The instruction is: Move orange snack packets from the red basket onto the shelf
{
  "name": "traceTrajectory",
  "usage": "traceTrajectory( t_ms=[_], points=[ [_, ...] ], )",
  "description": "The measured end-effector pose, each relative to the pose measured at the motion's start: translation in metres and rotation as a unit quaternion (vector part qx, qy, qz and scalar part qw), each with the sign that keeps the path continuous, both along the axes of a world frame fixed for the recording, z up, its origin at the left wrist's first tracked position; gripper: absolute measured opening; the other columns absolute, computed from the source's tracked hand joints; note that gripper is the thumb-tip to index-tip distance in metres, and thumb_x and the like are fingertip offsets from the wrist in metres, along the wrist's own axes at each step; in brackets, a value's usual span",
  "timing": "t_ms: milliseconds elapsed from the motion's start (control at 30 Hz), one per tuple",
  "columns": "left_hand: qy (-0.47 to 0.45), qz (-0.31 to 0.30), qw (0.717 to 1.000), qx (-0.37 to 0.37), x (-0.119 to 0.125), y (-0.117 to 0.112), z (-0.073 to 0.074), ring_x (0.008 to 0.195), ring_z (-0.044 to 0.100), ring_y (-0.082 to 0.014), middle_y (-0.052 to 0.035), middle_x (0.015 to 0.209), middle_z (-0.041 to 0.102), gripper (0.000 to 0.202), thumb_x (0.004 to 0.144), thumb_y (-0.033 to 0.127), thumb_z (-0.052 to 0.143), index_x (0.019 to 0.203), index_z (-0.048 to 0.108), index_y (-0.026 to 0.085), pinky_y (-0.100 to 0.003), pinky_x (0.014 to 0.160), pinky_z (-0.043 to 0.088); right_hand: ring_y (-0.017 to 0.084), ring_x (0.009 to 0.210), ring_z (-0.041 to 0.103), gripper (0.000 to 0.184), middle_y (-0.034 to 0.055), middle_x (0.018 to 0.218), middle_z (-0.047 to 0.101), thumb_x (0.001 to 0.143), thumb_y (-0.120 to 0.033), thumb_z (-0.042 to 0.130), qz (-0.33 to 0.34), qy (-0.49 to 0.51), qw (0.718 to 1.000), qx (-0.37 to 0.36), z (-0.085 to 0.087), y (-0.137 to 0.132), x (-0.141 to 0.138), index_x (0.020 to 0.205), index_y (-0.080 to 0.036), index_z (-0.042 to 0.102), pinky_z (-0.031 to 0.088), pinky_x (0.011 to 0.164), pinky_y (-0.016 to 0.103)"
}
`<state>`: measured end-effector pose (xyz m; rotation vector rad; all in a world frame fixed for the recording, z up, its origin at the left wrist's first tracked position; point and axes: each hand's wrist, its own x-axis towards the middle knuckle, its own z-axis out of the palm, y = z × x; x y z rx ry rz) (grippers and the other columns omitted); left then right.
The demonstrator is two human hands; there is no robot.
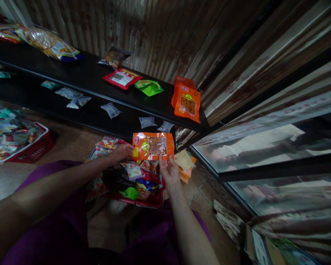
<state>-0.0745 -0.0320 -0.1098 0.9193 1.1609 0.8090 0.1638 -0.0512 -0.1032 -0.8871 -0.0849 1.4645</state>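
An orange snack packet (153, 146) with a clear window is stretched out between my two hands, above a red basket (151, 203) full of snack bags. My left hand (122, 152) pinches its left edge. The fingers of my right hand (169, 170) grip its lower right edge, thumb on the front. More orange packets (187, 98) of the same look lie stacked at the right end of the black upper shelf (91, 79). Below my hands, the basket holds white-and-red bags (133, 170), a blue-and-yellow bag (147, 185) and a green packet (130, 193).
Small white packets (110, 110) are scattered along the lower shelf. A red packet (122, 78) and a green packet (149, 87) lie on the upper one. Another filled basket (45, 147) stands on the floor at left. Dark frame bars (278, 169) and a curtain close off the right.
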Motion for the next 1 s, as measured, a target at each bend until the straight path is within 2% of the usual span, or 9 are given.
traceTrajectory(
  t_ms=[233, 333, 433, 500, 633, 700, 833, 933, 1000],
  points=[
    [0.006, 0.064, 0.998, -0.001, -0.001, -0.001, 0.001, 0.078, 0.063, -0.0166, -0.0037, 0.083, 0.067, 0.022, 0.065, 0.03, 0.074, 0.079, 0.064, 0.016, -0.025, 0.064, 0.051, 0.011, 0.089, 0.068, 0.017, -0.0046, 0.077, 0.069, 0.079, -0.011, 0.068, 0.036, -0.032, 0.999, 0.025, -0.001, 0.001, -0.005, 0.073, -0.023, 0.057, 0.054, 0.1, 0.038],
    [-0.073, 0.077, 0.99, -0.09, -0.004, -0.001, 0.006, 0.08, 0.064, -0.0186, -0.0067, 0.087, 0.068, 0.024, 0.073, 0.036, 0.071, 0.081, 0.064, 0.016, -0.03, 0.069, 0.054, 0.01, 0.084, 0.069, 0.018, -0.0066, 0.072, 0.068, 0.074, -0.01, 0.072, 0.047, -0.065, 0.995, 0.056, 0.002, -0.002, -0.012, 0.072, -0.023, 0.059, 0.052, 0.102, 0.04],
    [-0.177, 0.076, 0.965, -0.18, -0.007, 0.0, 0.017, 0.08, 0.067, -0.021, -0.0107, 0.086, 0.07, 0.03, 0.083, 0.044, 0.06, 0.083, 0.064, 0.014, -0.036, 0.077, 0.055, 0.013, 0.083, 0.069, 0.014, -0.0041, 0.073, 0.071, 0.071, -0.013, 0.075, 0.096, -0.146, 0.979, 0.109, 0.009, -0.011, -0.021, 0.069, -0.022, 0.065, 0.05, 0.102, 0.044],
    [-0.234, 0.064, 0.95, -0.194, -0.01, 0.002, 0.025, 0.082, 0.069, -0.0227, -0.0115, 0.086, 0.071, 0.035, 0.087, 0.047, 0.052, 0.088, 0.064, 0.014, -0.038, 0.08, 0.055, 0.017, 0.092, 0.069, 0.006, 0.0, 0.082, 0.074, 0.072, -0.019, 0.075, 0.155, -0.253, 0.94, 0.171, 0.016, -0.018, -0.027, 0.071, -0.023, 0.07, 0.046, 0.105, 0.046],
    [-0.274, 0.02, 0.944, -0.185, -0.015, 0.003, 0.034, 0.08, 0.07, -0.0267, -0.0116, 0.086, 0.073, 0.04, 0.086, 0.048, 0.048, 0.098, 0.066, 0.014, -0.039, 0.073, 0.055, 0.023, 0.118, 0.059, 0.016, 0.0047, 0.106, 0.073, 0.078, -0.017, 0.066, 0.265, -0.47, 0.782, 0.313, 0.028, -0.033, -0.037, 0.085, -0.027, 0.076, 0.038, 0.111, 0.046],
    [-0.254, 0.015, 0.948, -0.192, -0.016, 0.003, 0.034, 0.074, 0.07, -0.0262, -0.011, 0.081, 0.074, 0.031, 0.082, 0.037, 0.054, 0.098, 0.066, 0.014, -0.036, 0.066, 0.054, 0.023, 0.12, 0.058, 0.024, 0.0044, 0.108, 0.072, 0.077, -0.013, 0.063, 0.272, -0.522, 0.729, 0.35, 0.03, -0.037, -0.041, 0.089, -0.029, 0.076, 0.039, 0.109, 0.047],
    [-0.226, 0.076, 0.958, -0.156, -0.015, 0.004, 0.03, 0.06, 0.067, -0.0203, -0.0069, 0.073, 0.072, 0.023, 0.076, 0.014, 0.057, 0.098, 0.065, 0.014, -0.031, 0.057, 0.053, 0.025, 0.123, 0.056, 0.034, 0.005, 0.111, 0.071, 0.073, -0.007, 0.059, 0.274, -0.555, 0.688, 0.377, 0.024, -0.038, -0.042, 0.094, -0.029, 0.075, 0.038, 0.109, 0.049],
    [-0.232, 0.115, 0.957, -0.133, -0.012, 0.004, 0.028, 0.057, 0.066, -0.0189, -0.0055, 0.072, 0.071, 0.02, 0.078, 0.011, 0.057, 0.097, 0.064, 0.014, -0.03, 0.055, 0.053, 0.026, 0.128, 0.051, 0.04, 0.0051, 0.119, 0.068, 0.072, -0.008, 0.059, 0.284, -0.575, 0.656, 0.398, 0.019, -0.039, -0.04, 0.103, -0.029, 0.073, 0.036, 0.111, 0.05],
    [-0.231, 0.127, 0.955, -0.133, -0.011, 0.002, 0.028, 0.057, 0.066, -0.0194, -0.0055, 0.072, 0.071, 0.019, 0.078, 0.011, 0.057, 0.096, 0.062, 0.014, -0.031, 0.054, 0.054, 0.027, 0.13, 0.048, 0.043, 0.0063, 0.127, 0.064, 0.074, -0.012, 0.06, 0.273, -0.605, 0.619, 0.42, 0.019, -0.039, -0.038, 0.113, -0.028, 0.069, 0.036, 0.11, 0.052]
  ],
)
